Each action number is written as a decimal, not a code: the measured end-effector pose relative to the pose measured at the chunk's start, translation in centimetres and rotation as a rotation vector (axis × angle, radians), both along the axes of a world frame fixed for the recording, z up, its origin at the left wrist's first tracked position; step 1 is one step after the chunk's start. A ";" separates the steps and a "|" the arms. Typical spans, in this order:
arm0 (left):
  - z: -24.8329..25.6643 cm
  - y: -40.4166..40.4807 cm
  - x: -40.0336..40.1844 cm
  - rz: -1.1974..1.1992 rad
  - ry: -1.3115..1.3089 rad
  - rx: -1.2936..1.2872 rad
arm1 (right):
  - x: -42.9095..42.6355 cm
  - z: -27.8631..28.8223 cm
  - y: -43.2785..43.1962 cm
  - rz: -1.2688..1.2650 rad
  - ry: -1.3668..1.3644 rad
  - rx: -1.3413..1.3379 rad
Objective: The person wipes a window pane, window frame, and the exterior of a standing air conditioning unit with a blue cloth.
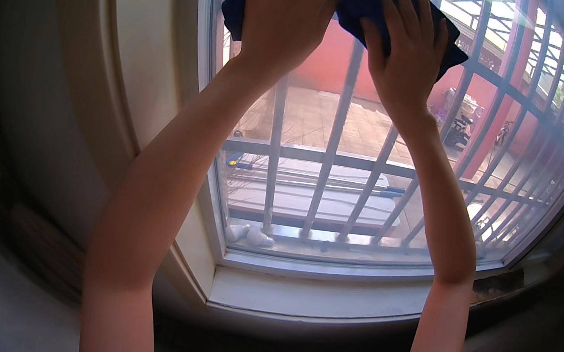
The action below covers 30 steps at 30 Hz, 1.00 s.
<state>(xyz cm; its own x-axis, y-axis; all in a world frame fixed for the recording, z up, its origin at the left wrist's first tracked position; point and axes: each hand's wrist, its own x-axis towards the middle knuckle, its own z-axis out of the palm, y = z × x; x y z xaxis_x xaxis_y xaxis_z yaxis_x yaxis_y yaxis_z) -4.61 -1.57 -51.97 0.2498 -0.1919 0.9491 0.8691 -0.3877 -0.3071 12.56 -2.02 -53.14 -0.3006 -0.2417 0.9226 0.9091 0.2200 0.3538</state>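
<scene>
A dark blue cloth point(353, 2) is spread against the upper part of a window pane point(324, 65). My left hand point(291, 13) presses flat on the cloth's left part, close to the left side of the window frame, with the fingers pointing up. Over the cloth's right part lies my right hand point(409, 46), its fingers spread and the thumb toward the middle. Both arms are raised, and the cloth is held between the palms and the glass. Its top edge runs out of the picture.
Metal security bars point(345, 102) stand outside the glass. A white sill point(316, 301) runs below the window, and a pale wooden casing point(145, 22) borders its left. Light bulbs point(258, 237) lie behind the pane. Beyond are a long-handled pole point(315, 182) and a paved yard point(309, 118).
</scene>
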 end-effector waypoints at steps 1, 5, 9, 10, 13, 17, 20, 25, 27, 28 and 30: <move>-0.3 0.5 -0.2 0.036 -0.025 0.045 | 0.0 -0.2 1.0 0.021 0.004 0.037; -1.3 2.4 -0.3 0.048 -0.078 0.131 | 0.1 -0.5 2.8 0.086 -0.036 0.030; -2.3 2.3 0.0 0.075 -0.109 0.097 | 0.3 -0.7 2.4 0.061 -0.063 -0.028; -2.7 2.2 0.1 0.061 -0.109 0.083 | 0.3 -0.8 2.3 0.056 -0.074 -0.044; -3.7 2.0 0.1 0.121 -0.140 0.057 | 0.3 -1.3 2.1 0.056 -0.104 -0.084; -4.7 2.1 -0.3 0.101 -0.108 -0.004 | 0.4 -1.8 1.9 0.044 -0.141 -0.138; -5.5 1.8 -0.3 0.119 -0.100 -0.038 | 0.8 -1.9 1.6 0.037 -0.181 -0.177; -7.0 1.4 -0.3 0.146 -0.107 -0.038 | 1.5 -2.3 1.0 -0.003 -0.240 -0.219; -7.4 1.3 -0.4 0.160 -0.089 -0.083 | 1.6 -2.4 1.0 0.003 -0.247 -0.219; -7.7 1.2 -0.4 0.165 -0.078 -0.110 | 1.7 -2.5 1.0 0.003 -0.263 -0.210; -7.7 1.2 -0.6 0.154 -0.062 -0.125 | 2.0 -2.4 1.1 0.006 -0.291 -0.191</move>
